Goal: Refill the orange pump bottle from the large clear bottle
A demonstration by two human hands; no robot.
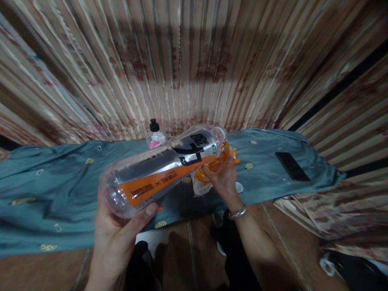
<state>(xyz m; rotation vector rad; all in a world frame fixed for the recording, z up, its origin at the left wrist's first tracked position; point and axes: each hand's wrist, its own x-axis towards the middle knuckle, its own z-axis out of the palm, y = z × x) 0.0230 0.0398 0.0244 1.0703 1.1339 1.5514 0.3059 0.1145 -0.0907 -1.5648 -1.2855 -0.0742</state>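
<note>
A large clear plastic bottle [163, 165] with an orange and black label is held tilted, its open-looking neck toward the upper right. My left hand [118, 230] is wrapped round its base. Below the neck, my right hand [222, 173] grips an orange transparent container [216, 161] that stands over a whitish cloth [200, 188]. The bottle's mouth lies just above this container; whether they touch is unclear. Any liquid passing between them cannot be made out.
A small bottle with a black cap [156, 137] stands behind on the teal cloth-covered table [69, 178]. A white round lid [239, 187] lies right of my wrist, and a dark phone [292, 166] farther right. Pleated curtains [182, 64] hang behind.
</note>
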